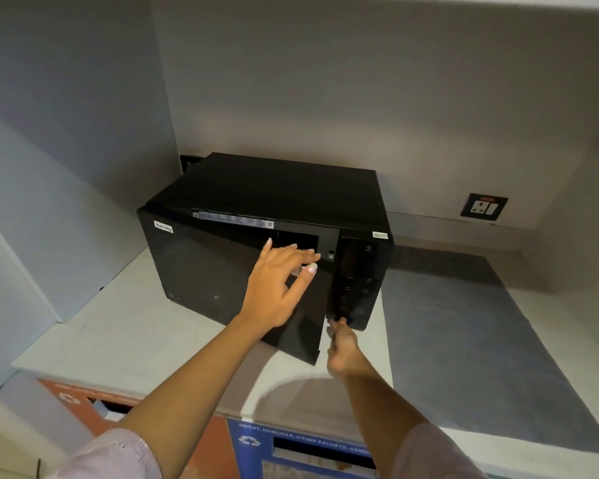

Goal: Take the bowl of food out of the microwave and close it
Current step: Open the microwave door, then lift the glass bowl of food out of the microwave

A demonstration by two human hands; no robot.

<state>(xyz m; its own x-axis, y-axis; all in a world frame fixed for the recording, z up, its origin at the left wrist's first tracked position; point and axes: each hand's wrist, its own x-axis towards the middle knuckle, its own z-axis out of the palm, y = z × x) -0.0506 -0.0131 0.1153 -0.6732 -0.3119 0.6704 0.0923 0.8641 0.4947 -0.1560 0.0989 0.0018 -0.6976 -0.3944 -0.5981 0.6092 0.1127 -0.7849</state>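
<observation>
The microwave (274, 188) door (222, 281) was barely ajar; your left hand (281, 281) was spread open at its right edge, and your right hand (343, 350) was under the control panel (357, 281), fingers unclear. No bowl showed, so it was presumably inside, with removal and closing left.

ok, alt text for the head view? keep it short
A black microwave on a white counter has its door ajar. The left hand reaches open-fingered to the door's free edge, and the right hand touches the bottom of the control panel. No bowl is visible.
</observation>
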